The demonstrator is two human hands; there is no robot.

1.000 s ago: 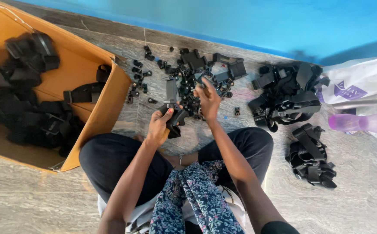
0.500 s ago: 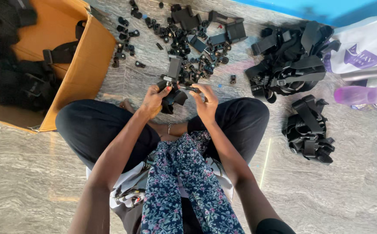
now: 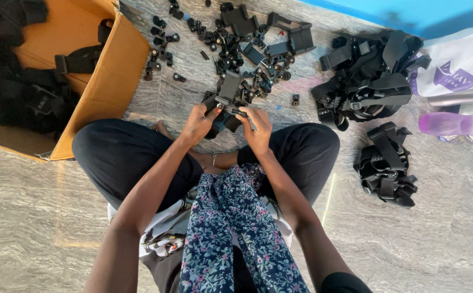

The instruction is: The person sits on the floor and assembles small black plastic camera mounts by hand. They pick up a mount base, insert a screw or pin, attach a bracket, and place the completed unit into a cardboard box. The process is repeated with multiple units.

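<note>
I sit cross-legged on a grey stone floor. My left hand grips a black plastic bracket assembly from its left side. My right hand pinches a small black part at the assembly's right edge, touching it. Both hands meet just above my knees. Beyond them lies a scatter of several small black plastic parts on the floor.
An open cardboard box with black strapped items stands at the left. Two heaps of black strap assemblies lie at the right, one far, one near. A white bag and a purple bottle lie at the far right.
My right hand came back from the scattered parts and joined the left hand on the black assembly. The view tilted down, so the box and piles shifted up in the frame.
</note>
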